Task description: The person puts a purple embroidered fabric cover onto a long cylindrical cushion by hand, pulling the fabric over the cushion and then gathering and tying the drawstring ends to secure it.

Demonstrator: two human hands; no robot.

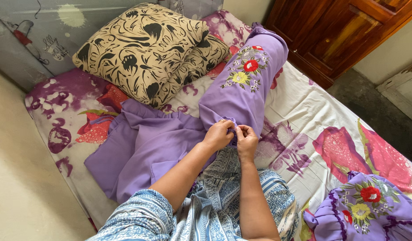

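A: Where's the purple bolster?
B: Its near end is pinched shut in both the left hand and right hand; its long axis runs straight away from the fingertips.
A: Count?
B: One bolster, two patterned pillows beyond-left, one embroidered cushion near-right.

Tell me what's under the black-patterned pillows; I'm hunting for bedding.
Under the patterned pillows show the floral sheet and an edge of purple cloth. Anything directly beneath them is covered.
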